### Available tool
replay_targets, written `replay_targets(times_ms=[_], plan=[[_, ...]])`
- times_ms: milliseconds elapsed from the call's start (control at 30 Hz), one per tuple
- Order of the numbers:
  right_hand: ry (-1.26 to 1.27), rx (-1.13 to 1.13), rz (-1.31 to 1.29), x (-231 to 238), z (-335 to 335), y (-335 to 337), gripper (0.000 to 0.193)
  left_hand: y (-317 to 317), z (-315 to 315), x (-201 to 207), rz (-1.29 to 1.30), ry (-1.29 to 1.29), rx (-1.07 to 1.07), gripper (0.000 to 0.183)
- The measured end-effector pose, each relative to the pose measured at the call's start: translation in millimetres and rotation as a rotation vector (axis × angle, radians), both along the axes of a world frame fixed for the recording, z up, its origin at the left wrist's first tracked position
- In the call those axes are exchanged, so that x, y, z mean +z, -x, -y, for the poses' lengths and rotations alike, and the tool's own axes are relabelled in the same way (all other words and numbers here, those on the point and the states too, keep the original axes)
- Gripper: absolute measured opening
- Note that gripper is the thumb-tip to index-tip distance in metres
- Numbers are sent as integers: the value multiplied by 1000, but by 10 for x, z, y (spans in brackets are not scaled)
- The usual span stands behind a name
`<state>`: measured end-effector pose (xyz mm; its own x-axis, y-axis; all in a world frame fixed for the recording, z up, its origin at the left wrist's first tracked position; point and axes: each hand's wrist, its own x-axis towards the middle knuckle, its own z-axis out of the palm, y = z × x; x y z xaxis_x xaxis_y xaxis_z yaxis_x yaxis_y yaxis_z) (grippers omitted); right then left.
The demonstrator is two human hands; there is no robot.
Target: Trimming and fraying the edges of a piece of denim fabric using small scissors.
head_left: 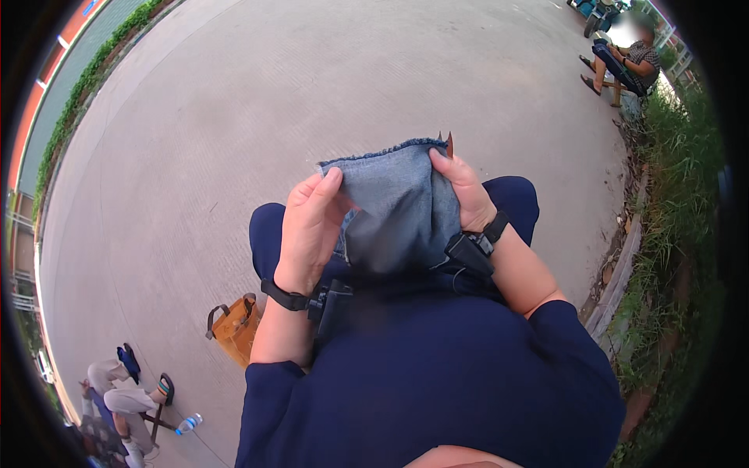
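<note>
A piece of faded blue denim (398, 195) with a dark, frayed upper edge is stretched between my hands above my lap. My left hand (312, 210) pinches its upper left corner between thumb and fingers. At the upper right, my right hand (464, 183) grips the cloth, thumb on top and fingers hidden behind. Two pointed brown tips (449, 143) stick up beside the right thumb, like the blades of small snips; the rest of that tool is hidden. The lower part of the denim hangs in folds toward my lap.
A tan bag (236, 327) stands on the concrete ground (312, 86) by my left elbow. Left of it are a seated person (125, 398) and a plastic bottle (188, 423). Another person (636, 62) sits far right, near grass (679, 171) along a kerb.
</note>
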<state>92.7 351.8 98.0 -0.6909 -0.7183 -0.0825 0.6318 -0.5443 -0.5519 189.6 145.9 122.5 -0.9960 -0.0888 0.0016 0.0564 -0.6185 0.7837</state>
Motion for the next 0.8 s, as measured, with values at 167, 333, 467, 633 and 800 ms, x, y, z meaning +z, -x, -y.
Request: replay_targets(times_ms=[167, 333, 467, 633, 800], plan=[[21, 9, 54, -172, 74, 45, 29, -45, 46, -67, -9, 21, 53, 24], [-9, 4, -122, -39, 18, 5, 27, -153, 18, 48, -52, 141, 70, 17], [-62, -55, -178, 149, -20, -102, 24, -269, -59, 234, -110, 245, 89, 16], [209, 78, -156, 502, -73, -327, 30, -487, -158, 577, -245, -10, -20, 16], [12, -49, -105, 796, -144, -643, 25, -450, -448, 859, -196, -286, -119, 16]])
